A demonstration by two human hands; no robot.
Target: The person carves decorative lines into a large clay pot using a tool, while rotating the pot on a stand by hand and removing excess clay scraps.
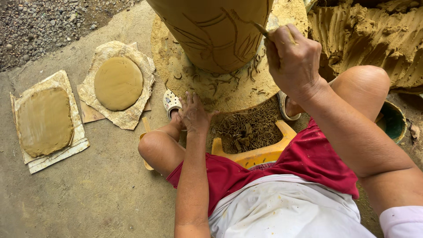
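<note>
A big ochre clay pot point(211, 31) stands on a round clay-covered wheel point(229, 88) in front of me. Carved lines run down its wall. My right hand point(293, 59) is closed on a thin carving tool point(262, 30) whose tip meets the pot's right side. My left hand point(193, 112) rests low by my left shin at the wheel's front edge, fingers spread, holding nothing. Curled clay trimmings point(246, 128) lie heaped between my legs, over a yellow plastic stool point(260, 154).
Two flat clay slabs lie on cloth and boards on the concrete floor at left: a round one point(118, 83) and a squarish one point(44, 121). A large raw clay heap point(370, 35) is at upper right, a green bucket point(394, 121) at right, gravel point(39, 26) at upper left.
</note>
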